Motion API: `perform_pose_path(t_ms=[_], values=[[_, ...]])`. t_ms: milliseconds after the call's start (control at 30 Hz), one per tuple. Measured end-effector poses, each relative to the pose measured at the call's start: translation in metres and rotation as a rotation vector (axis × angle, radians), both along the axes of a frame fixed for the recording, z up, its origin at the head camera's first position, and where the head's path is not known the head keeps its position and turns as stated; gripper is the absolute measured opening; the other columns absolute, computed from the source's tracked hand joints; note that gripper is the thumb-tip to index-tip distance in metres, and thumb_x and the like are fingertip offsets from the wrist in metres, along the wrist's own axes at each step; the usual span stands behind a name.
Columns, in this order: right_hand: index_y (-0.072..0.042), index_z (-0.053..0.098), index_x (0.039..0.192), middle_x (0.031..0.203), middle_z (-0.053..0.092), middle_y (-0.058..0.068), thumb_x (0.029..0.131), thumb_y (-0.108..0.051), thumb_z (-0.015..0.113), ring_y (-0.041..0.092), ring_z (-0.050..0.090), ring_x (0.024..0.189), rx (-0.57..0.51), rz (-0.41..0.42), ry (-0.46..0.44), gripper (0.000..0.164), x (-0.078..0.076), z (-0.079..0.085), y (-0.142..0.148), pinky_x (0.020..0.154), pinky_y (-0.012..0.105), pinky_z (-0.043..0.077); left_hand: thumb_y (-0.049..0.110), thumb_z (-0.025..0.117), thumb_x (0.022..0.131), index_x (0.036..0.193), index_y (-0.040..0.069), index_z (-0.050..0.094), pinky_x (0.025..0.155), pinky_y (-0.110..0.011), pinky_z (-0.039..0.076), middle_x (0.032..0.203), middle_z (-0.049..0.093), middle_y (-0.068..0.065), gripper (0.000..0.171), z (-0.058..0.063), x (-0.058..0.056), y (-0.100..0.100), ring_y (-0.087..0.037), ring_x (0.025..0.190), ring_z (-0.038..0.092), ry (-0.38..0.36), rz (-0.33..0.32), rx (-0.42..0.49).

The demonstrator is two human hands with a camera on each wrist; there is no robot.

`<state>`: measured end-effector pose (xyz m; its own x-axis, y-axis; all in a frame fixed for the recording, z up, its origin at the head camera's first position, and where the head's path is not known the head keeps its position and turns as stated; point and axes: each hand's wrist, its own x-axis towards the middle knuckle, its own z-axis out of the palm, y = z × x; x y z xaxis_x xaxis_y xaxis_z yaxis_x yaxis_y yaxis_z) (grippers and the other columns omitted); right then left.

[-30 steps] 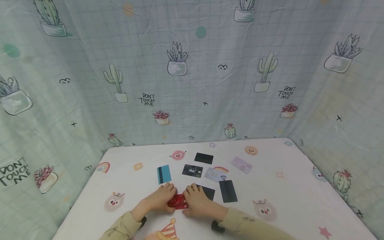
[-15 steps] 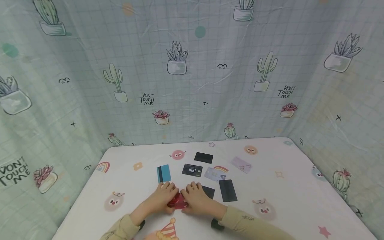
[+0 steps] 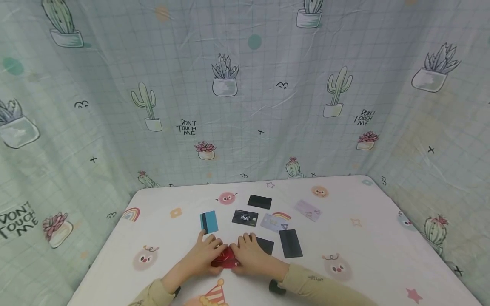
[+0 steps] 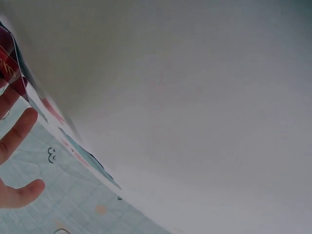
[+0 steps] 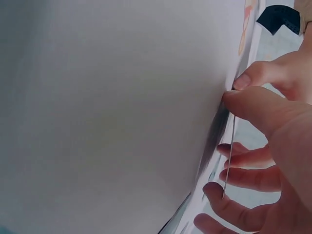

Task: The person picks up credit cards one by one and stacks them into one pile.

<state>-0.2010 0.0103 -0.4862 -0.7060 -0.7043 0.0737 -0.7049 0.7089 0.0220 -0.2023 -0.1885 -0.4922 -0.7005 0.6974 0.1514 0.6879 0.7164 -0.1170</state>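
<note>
A red bank card (image 3: pixel 223 258) is pinched between my two hands near the front of the table in the head view. My left hand (image 3: pixel 200 256) grips its left end, with one finger stretched out towards a blue card (image 3: pixel 209 222) with a dark stripe. At the other end, my right hand (image 3: pixel 252 256) holds the card between thumb and fingers. In the left wrist view the red card (image 4: pixel 10 66) shows at the left edge, with two fingers spread away from it. The right wrist view has the card edge-on, thumbs at one side and fingertips at the other.
Several cards lie flat beyond my hands: a black VIP card (image 3: pixel 245 217), a plain black card (image 3: pixel 259 201), two pale purple cards, and a black card (image 3: pixel 291 243) at the right. Another black card (image 3: pixel 265 245) is partly hidden by my right hand. A patterned curtain surrounds the table.
The red card has tilted and dark shading now crosses its face. One finger of my left hand has spread outwards from the others. The other cards have stayed in place.
</note>
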Motion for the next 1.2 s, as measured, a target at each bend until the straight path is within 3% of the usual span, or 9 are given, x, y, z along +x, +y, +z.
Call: perform_pose_path(t_ms=[233, 433, 667, 1200], values=[[-0.017, 0.054, 0.112, 0.087, 0.047, -0.001, 0.073, -0.051, 0.062, 0.016, 0.041, 0.086, -0.021, 0.001, 0.021, 0.053, -0.002, -0.002, 0.002, 0.086, 0.046, 0.036, 0.048, 0.066, 0.069, 0.118, 0.018, 0.056, 0.094, -0.065, 0.023, 0.103, 0.060, 0.003, 0.058, 0.005, 0.002, -0.001, -0.017, 0.098, 0.047, -0.047, 0.030, -0.007], [-0.020, 0.054, 0.109, 0.089, 0.044, -0.003, 0.071, -0.053, 0.061, 0.014, 0.039, 0.086, -0.057, -0.014, 0.032, 0.051, -0.006, -0.004, 0.008, 0.084, 0.044, 0.035, 0.044, 0.068, 0.069, 0.116, 0.018, 0.058, 0.096, -0.064, 0.020, 0.106, 0.060, 0.005, 0.055, 0.009, 0.005, 0.000, -0.015, 0.098, 0.047, 0.000, 0.008, 0.007], [-0.023, 0.053, 0.114, 0.089, 0.043, -0.004, 0.072, -0.053, 0.061, 0.014, 0.038, 0.087, -0.063, -0.017, -0.022, 0.052, -0.007, -0.001, 0.013, 0.085, 0.044, 0.035, 0.048, 0.067, 0.071, 0.118, 0.020, 0.057, 0.096, -0.064, 0.020, 0.108, 0.060, 0.005, 0.056, 0.006, 0.006, 0.000, -0.016, 0.102, 0.047, 0.010, 0.012, 0.006], [-0.020, 0.052, 0.121, 0.109, 0.050, -0.001, 0.074, -0.044, 0.065, 0.019, 0.040, 0.103, -0.114, -0.051, -0.103, 0.055, -0.024, 0.009, 0.016, 0.091, 0.049, 0.036, 0.048, 0.061, 0.077, 0.119, 0.017, 0.056, 0.093, -0.062, 0.025, 0.111, 0.057, 0.002, 0.051, 0.006, -0.006, -0.007, -0.017, 0.102, 0.046, 0.039, -0.004, 0.105]])
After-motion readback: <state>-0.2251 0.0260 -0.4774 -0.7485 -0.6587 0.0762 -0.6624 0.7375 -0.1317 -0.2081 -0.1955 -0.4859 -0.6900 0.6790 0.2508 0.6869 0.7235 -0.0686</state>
